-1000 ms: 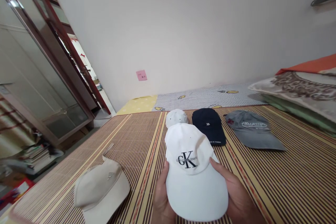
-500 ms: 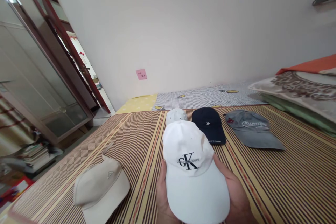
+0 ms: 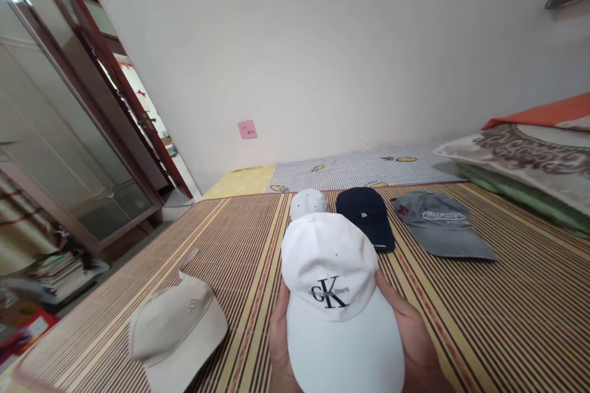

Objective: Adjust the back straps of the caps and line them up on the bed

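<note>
Between my two hands I hold up a white baseball cap (image 3: 343,338) with dark lettering on its front, brim toward me. My left hand (image 3: 279,331) grips its left edge and my right hand (image 3: 410,331) its right edge; the cap hides most of the fingers. Behind it, partly covered, lies another white cap (image 3: 308,202). A navy cap (image 3: 364,215) sits beside that one, and a grey cap (image 3: 445,224) with white lettering lies farther right. To the left of my hands rests a beige visor (image 3: 179,325), its strap pointing away from me.
The caps lie on a striped bamboo mat (image 3: 507,307). Folded bedding (image 3: 534,166) is stacked at the right rear, against the wall (image 3: 345,61). A pink note (image 3: 247,129) sticks to the wall. Past the mat's left edge stand a cabinet (image 3: 69,123) and a stack of books (image 3: 59,267).
The held white cap has come slightly nearer and a little to the left, with both hands still on it. The other caps and the visor have stayed in place.
</note>
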### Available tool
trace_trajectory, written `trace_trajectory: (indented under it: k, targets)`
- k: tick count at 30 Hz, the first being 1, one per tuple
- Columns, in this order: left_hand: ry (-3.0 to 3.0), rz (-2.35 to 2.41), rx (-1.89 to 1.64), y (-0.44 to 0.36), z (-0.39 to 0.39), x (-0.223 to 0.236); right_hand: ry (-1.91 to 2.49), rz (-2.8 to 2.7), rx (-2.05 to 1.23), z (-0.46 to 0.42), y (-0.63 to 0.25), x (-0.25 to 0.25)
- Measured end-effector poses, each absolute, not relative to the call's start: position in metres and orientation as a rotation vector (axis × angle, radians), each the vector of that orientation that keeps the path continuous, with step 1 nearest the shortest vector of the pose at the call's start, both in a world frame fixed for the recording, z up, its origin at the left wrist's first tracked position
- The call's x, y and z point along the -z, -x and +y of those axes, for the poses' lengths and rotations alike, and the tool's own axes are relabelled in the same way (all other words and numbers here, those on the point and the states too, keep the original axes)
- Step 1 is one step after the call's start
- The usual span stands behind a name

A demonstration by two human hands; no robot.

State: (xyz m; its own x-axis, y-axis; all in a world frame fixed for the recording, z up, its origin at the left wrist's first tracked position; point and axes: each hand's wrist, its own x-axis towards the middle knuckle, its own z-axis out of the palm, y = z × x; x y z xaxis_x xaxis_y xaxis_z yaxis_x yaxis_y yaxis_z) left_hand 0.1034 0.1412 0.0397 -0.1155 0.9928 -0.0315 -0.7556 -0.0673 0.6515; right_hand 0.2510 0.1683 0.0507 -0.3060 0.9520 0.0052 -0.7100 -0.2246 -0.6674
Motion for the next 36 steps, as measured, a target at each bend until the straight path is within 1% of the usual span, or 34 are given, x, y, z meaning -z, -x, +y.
trace_trajectory:
  k: [12, 19, 29, 32, 36]
  targets:
    - [-0.525, 0.642, -1.596, -0.098, 0.139, -0.029, 0.539, -0.595, -1.719, 0.186, -0.259, -0.039]
    - [-0.541, 0.603, -1.544, -0.092, 0.140, -0.027, 0.518, -0.517, -1.805, 0.185, -0.257, -0.047]
    - [-0.582, 0.540, -1.432, -0.090, 0.141, -0.026, 0.529, -0.567, -1.889, 0.176, -0.258, -0.037]
    - [-0.593, 0.526, -1.412, -0.084, 0.144, -0.028, 0.591, -0.583, -1.914, 0.179, -0.263, -0.040]
    - [-0.589, 0.448, -1.381, -0.078, 0.143, -0.034, 0.813, -0.623, -1.862, 0.184, -0.273, -0.032]
